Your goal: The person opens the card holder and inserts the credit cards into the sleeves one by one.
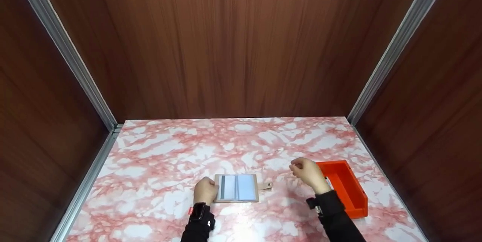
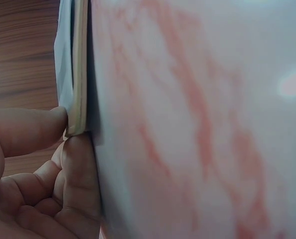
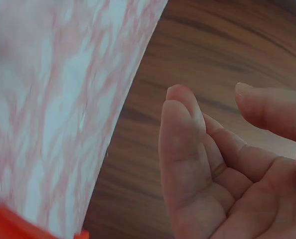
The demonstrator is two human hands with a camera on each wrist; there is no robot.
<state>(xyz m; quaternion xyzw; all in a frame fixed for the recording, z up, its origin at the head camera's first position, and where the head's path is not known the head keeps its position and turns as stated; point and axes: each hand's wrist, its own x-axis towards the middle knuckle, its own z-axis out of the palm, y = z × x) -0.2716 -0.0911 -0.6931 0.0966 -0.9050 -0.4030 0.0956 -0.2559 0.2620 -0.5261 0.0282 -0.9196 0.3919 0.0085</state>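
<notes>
Open card holder (image 1: 246, 188), dark-striped insert (image 1: 227, 187) at left; orange bin (image 1: 357, 212) part-hidden.

Left grip (image 1: 205, 190) holding the left edge of a small booklet (image 1: 245, 187), which lies open on the pink-and-white worktop (image 1: 162, 155), pale pages up, strap (image 1: 266, 186) pointing right! Across to the right grip (image 1: 307, 172), fingers bent, beside the orange bin (image 1: 356, 181), black sleeve (image 1: 340, 219) overlapping its near-left corner.

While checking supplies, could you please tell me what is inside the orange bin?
A whitish patch, apparently inside the orange bin, shows beside the right hand, too small to identify. The sleeve hides part of the interior.
</notes>
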